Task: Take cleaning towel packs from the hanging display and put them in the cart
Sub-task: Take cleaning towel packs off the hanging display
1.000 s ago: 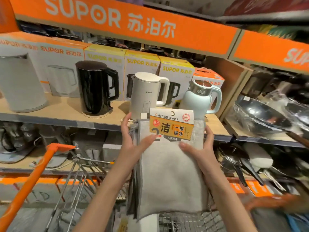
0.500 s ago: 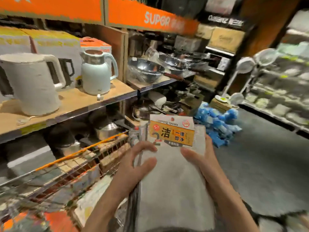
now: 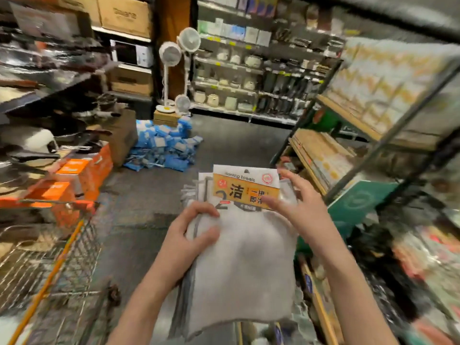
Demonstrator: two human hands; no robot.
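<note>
Between your hands, the light, limp cleaning towel pack (image 3: 239, 257): left hand (image 3: 184, 235) grips its edge; right hand (image 3: 302, 212), fingers (image 3: 271, 202) spread, touches the stiffer header card (image 3: 245, 188).

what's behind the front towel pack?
More grey towel edges stacked behind the front towel pack, showing at its left. How many packs can't be seen; the front one covers them.

Two hands, left hand (image 3: 185, 239) and right hand (image 3: 302, 215), on one stack of grey cleaning towel packs (image 3: 240, 265), one wire cart (image 3: 49, 270) left of the stack, three white fans (image 3: 183, 70) beyond it, one heap of blue packets (image 3: 164, 148) below the fans
</note>
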